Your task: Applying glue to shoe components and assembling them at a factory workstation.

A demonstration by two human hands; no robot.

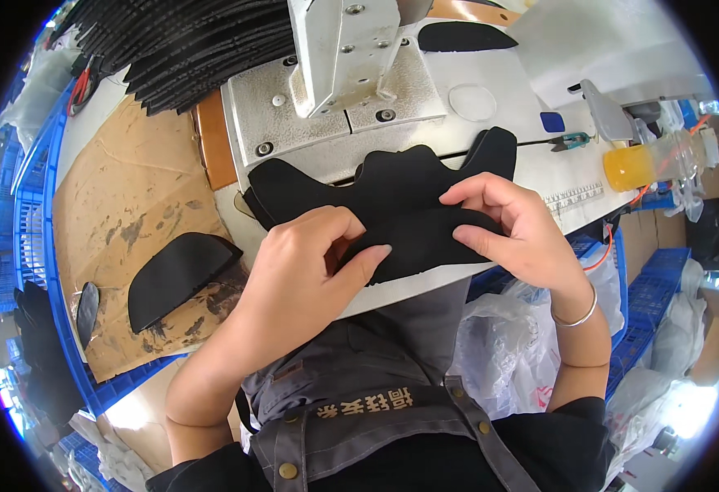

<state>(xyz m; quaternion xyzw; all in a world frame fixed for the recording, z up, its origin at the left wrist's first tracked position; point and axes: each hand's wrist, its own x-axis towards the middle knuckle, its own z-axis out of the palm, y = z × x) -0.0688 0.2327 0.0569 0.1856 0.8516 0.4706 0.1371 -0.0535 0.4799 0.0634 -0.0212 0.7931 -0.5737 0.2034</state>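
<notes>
Head view: black shaped fabric piece (392,197) lay on the white desk (540,164) before the sewing machine (335,57), not yet under its head; stitching looked undone, judging by that; left hand (302,262) pinched the smaller black piece (425,242) at its near edge, thumb extended; right hand (507,225) gripped the same piece, fingers curled over; a spare black piece (175,275) rested on cardboard (121,197) to the left.
</notes>
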